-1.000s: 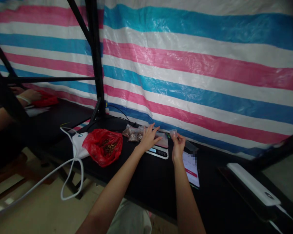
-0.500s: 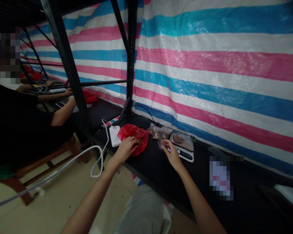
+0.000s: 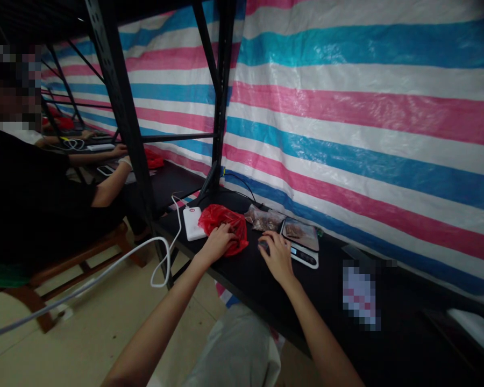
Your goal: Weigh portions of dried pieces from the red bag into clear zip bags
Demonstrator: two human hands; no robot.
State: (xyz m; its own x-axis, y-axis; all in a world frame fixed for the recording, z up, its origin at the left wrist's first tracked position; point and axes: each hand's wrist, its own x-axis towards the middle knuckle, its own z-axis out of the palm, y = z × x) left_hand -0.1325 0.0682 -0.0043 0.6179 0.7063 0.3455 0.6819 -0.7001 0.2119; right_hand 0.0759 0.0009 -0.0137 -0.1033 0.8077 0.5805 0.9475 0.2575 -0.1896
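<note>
My left hand [image 3: 220, 241] reaches into the mouth of a crumpled red plastic bag [image 3: 241, 244]. Its fingers are bent together over small brown pieces, and the fingertips are partly hidden. To the right, just above the black tabletop, my right hand [image 3: 278, 255] curls its thumb and fingers round a small clear plastic thing [image 3: 263, 245], whose exact kind I cannot make out. Beside that hand is a white digital scale [image 3: 312, 263]. A clear bag of brown pieces [image 3: 296, 231] lies on the scale's platform.
Clear bags of brown pieces [image 3: 264, 219] lie behind my right hand. A white power bank [image 3: 192, 224] with a white cable [image 3: 161, 240] sits left of the red bag. Black shelf posts [image 3: 119, 102] rise at the left, beyond which a person in black [image 3: 28, 199] sits. Striped sheeting [image 3: 347, 123] hangs behind.
My right hand has turned, its back now more toward me, and the clear plastic thing is lower and more covered by the fingers. My left hand remains at the red bag. The view has shifted slightly.
</note>
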